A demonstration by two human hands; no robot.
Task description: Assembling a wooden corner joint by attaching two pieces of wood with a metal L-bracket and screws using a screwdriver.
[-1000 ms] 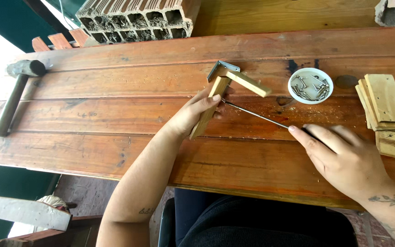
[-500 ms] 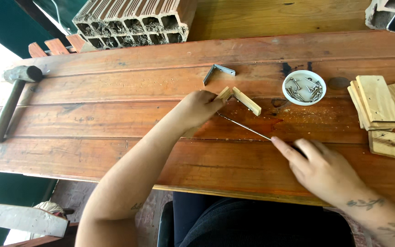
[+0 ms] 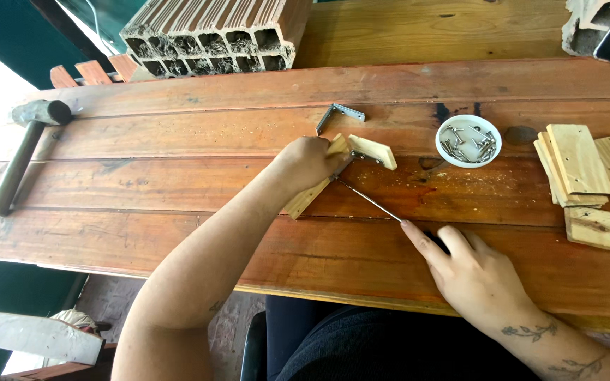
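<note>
The reddish-brown plank table [image 3: 178,148] carries pale yellow wooden strips [image 3: 372,150], a grey metal angle bracket [image 3: 338,114] and a white round bowl [image 3: 468,140] of silvery screws. Far left lies a grey-headed hammer [image 3: 19,159]; beyond stands a brown hollow brick [image 3: 213,32].

Hammer [image 3: 19,152], hollow brick [image 3: 213,32], bowl of screws [image 3: 468,140], stacked wooden slats [image 3: 587,176].

A long plank table [image 3: 178,148] fills the view in daylight. Hollow bricks [image 3: 213,32] sit at its far edge; below, perhaps paving.
</note>
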